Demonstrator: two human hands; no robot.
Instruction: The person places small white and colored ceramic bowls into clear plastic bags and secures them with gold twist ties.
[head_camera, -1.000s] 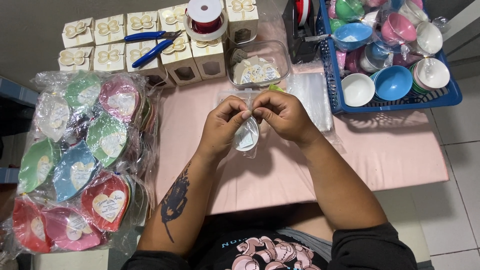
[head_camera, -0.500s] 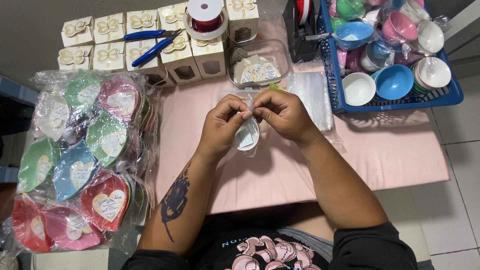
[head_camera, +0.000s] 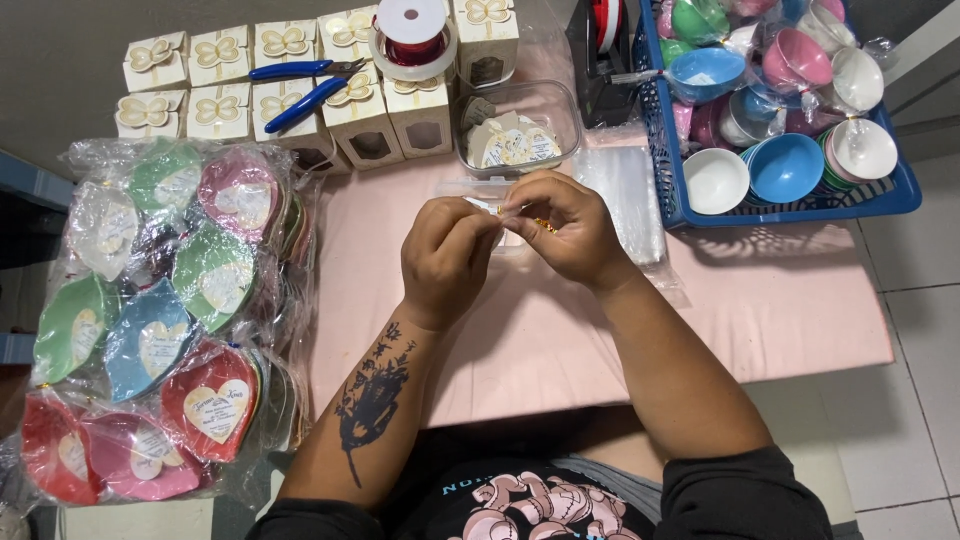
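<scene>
Our left hand (head_camera: 445, 258) and right hand (head_camera: 568, 228) meet over the middle of the pink table (head_camera: 780, 320), fingertips drawn narrow and pinched together on a small clear bag (head_camera: 478, 192); a bit of gold twist tie (head_camera: 543, 224) shows at the right fingertips, and we cannot tell what, if anything, the bag holds, since the knuckles hide most of it. The bag lies between the two hands, its visible top edge running left to right, just beyond the fingertips on the far side; both hands are on it, so neither is nearer (the right one alone has the tie).

Straight beyond the hands, close by, stands a clear plastic tub (head_camera: 517, 130) of pale paper tags; just right of the right hand lies a flat stack of clear bags (head_camera: 625, 195); further right the blue basket (head_camera: 800, 205) of coloured bowls sits on the table's far right corner. To the far left stand cream gift boxes (head_camera: 268, 95) with blue-handled pliers (head_camera: 300, 85) across them and a spool of red ribbon (head_camera: 412, 32); wrapped heart-shaped dishes (head_camera: 160, 330) are heaped off the left edge. Bare cloth shows toward us and to the right, beneath the forearms.
</scene>
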